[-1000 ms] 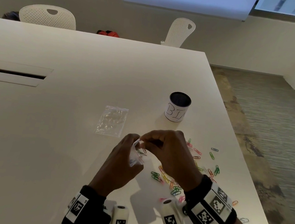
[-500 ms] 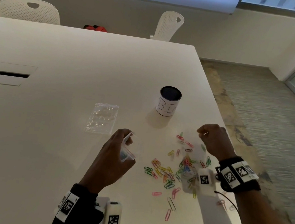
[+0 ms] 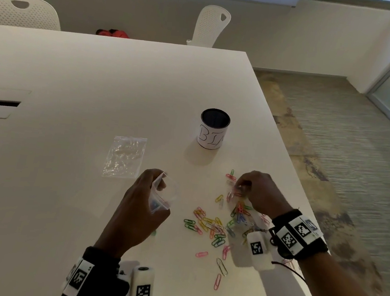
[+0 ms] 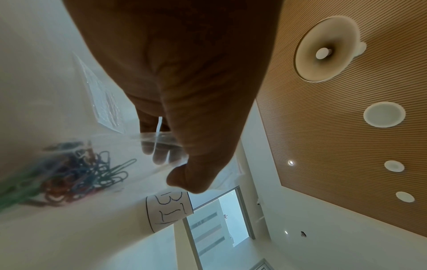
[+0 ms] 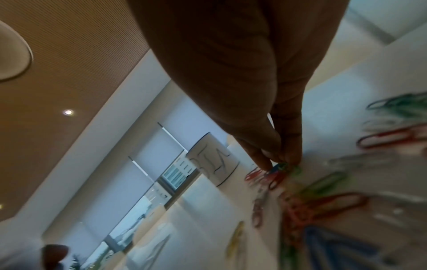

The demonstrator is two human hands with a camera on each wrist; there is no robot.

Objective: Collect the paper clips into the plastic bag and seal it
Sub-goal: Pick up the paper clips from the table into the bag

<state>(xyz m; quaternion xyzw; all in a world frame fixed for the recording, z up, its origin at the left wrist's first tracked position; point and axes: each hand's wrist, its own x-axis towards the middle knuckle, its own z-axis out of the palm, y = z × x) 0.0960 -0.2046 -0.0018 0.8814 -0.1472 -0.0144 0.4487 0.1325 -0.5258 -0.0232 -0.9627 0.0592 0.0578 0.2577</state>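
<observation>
Above table (image 3: 99, 82): left hand (image 3: 140, 205) grips crinkly clear plastic bag (image 3: 165, 193).

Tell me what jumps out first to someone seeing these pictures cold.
The scatter of coloured paper clips near the right edge of the white table draws the eye, with the right hand pinching a few at its far end. Left of it, the left hand holds a small clear plastic bag with clips already inside. Behind them stands a dark cylindrical cup with a hand-lettered white label.

the white table (image 3: 99, 74) holds scattered paper clips (image 3: 213, 226), a spare bag (image 3: 125, 156) and a labelled cup (image 3: 213, 131).
</observation>
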